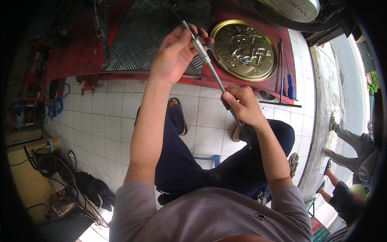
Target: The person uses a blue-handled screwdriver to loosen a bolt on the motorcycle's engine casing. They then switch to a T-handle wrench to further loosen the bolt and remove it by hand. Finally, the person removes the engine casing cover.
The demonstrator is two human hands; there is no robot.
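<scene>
A long, thin metal rod (217, 76) slants across in front of me, with a thicker silver sleeve (200, 49) near its upper end. My left hand (174, 50) pinches it at the sleeve's top between thumb and fingers, and a thin tip sticks out above. Lower down, my right hand (242, 105) is closed around the shaft. Below that fist, a thin dark end runs down towards my right knee. Just beyond the rod, a round gold tray (219, 29) holds many small metal parts, bolts among them.
The tray stands on a red platform (133, 76) with a dark tread plate (137, 52). Right of it lie a long T-handle wrench (281, 68) and a blue-handled screwdriver (290, 86). A motorcycle's pale engine cover (300, 9) is above. Cables (56, 105) hang left; people (354, 153) stand right.
</scene>
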